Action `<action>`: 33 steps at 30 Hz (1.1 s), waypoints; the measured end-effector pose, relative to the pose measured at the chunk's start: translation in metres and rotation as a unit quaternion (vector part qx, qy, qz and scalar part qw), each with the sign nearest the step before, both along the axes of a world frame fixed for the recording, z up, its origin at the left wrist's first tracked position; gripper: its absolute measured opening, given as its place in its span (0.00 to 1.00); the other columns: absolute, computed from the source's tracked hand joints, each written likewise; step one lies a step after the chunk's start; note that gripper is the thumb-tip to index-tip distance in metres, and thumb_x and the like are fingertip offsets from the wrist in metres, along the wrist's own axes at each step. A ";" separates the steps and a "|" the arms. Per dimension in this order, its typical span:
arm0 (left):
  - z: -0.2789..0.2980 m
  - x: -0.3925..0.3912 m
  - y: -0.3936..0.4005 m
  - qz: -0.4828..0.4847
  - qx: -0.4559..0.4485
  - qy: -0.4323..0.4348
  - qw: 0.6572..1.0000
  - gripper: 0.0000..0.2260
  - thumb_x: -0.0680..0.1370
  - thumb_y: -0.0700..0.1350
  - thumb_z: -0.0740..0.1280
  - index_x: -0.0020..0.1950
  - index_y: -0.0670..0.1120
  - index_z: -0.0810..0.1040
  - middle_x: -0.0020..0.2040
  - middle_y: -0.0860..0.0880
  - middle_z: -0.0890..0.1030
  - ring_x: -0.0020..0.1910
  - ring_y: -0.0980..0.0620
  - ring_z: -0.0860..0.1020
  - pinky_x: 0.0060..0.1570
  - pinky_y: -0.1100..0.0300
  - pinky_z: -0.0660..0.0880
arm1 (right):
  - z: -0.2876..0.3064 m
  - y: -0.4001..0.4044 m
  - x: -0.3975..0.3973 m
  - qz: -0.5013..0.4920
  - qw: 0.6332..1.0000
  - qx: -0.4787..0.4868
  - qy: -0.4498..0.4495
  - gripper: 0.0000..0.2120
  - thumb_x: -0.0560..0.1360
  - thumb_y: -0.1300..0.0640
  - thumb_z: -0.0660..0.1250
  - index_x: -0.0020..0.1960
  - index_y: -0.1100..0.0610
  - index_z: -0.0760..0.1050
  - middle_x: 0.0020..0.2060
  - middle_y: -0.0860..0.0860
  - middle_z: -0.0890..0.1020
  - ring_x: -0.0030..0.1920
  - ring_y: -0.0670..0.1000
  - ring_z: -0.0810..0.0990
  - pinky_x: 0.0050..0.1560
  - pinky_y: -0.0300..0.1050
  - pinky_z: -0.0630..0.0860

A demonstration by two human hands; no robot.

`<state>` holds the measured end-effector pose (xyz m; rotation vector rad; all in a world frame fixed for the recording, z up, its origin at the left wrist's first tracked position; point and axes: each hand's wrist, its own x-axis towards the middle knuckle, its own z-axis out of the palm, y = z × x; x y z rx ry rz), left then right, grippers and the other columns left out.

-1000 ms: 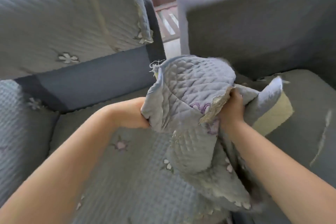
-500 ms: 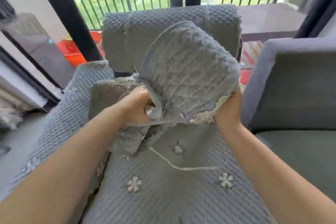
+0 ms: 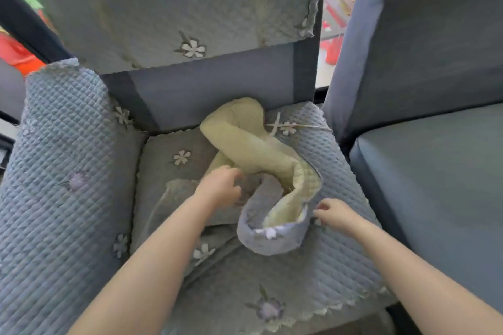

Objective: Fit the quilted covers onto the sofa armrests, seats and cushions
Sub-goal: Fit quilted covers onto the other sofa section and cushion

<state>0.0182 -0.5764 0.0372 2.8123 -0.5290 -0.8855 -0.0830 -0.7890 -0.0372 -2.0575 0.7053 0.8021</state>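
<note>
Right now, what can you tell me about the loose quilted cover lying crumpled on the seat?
The loose quilted cover lies twisted on the covered seat, in front of the backrest. It looks like soft padded fabric: blue-grey on the outside, pale yellow-green lining turned up along most of its length. Its near end curls into an open loop. The left hand reaches into its folds, fingers curled; a grip is unclear. The right hand is at the loop's edge, apparently touching it.

A twisted cover [image 3: 261,168] lies mid-seat between my hands. The padded armrest [image 3: 65,171] walls the left, the backrest [image 3: 212,90] the far side. Near seat cover [image 3: 313,280] lies flat; right, another sofa's seat [image 3: 435,171] lies bare.
</note>
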 end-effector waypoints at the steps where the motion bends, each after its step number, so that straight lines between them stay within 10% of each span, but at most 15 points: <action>1: -0.003 0.000 -0.015 -0.020 -0.001 0.009 1.000 0.18 0.76 0.39 0.58 0.66 0.45 0.69 0.64 0.44 0.71 0.63 0.46 0.69 0.57 0.57 0.69 | -0.001 -0.009 -0.002 -0.006 1.000 0.007 -0.008 0.09 0.77 0.58 0.58 0.52 0.62 0.74 0.42 0.53 0.75 0.41 0.51 0.73 0.37 0.41 0.67; 19: -0.138 -0.094 -0.367 -0.083 0.020 0.128 0.988 0.15 0.78 0.41 0.56 0.64 0.42 0.71 0.63 0.41 0.74 0.62 0.44 0.72 0.57 0.56 0.70 | -0.100 -0.307 -0.170 -0.263 0.965 0.002 0.014 0.14 0.77 0.62 0.58 0.34 0.54 0.70 0.43 0.60 0.80 0.43 0.55 0.76 0.42 0.44 0.69; 23: -0.200 -0.123 -0.394 0.016 -0.012 0.193 0.981 0.16 0.79 0.42 0.55 0.65 0.39 0.69 0.63 0.40 0.73 0.61 0.42 0.72 0.58 0.55 0.70 | -0.146 -0.330 -0.191 -0.273 0.957 -0.097 0.014 0.10 0.78 0.61 0.59 0.55 0.62 0.76 0.55 0.61 0.79 0.57 0.59 0.76 0.50 0.46 0.69; 28: -0.283 -0.133 -0.415 0.395 -0.151 0.287 0.860 0.20 0.81 0.49 0.53 0.68 0.38 0.65 0.63 0.39 0.71 0.61 0.40 0.71 0.57 0.48 0.70 | -0.204 -0.339 -0.201 -0.204 0.943 -0.252 -0.077 0.15 0.73 0.61 0.61 0.54 0.70 0.76 0.51 0.68 0.78 0.54 0.66 0.76 0.55 0.55 0.73; 33: -0.359 -0.137 -0.427 0.573 -0.226 0.298 0.729 0.23 0.81 0.56 0.50 0.62 0.40 0.71 0.53 0.42 0.77 0.51 0.43 0.77 0.53 0.52 0.74 | -0.259 -0.330 -0.214 -0.102 0.897 -0.391 -0.179 0.14 0.67 0.54 0.56 0.49 0.61 0.68 0.48 0.66 0.79 0.51 0.60 0.70 0.51 0.55 0.72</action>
